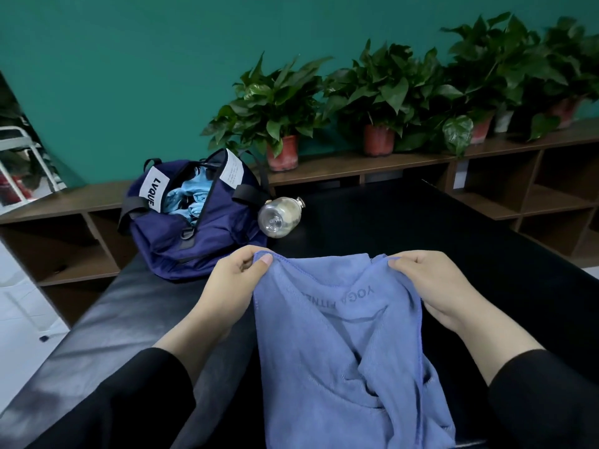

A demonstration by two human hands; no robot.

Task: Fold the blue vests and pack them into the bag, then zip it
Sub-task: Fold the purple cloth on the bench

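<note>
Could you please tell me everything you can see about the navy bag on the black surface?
The navy bag looks like soft nylon, slumped on the black padded surface ahead of the left hand. Its top opening gapes unzipped, showing light blue fabric packed inside. It has black straps, a buckle at the front, a white "LVQUE" label and a second white tag. A clear bottle lies against its right side. Neither hand touches it.
</note>
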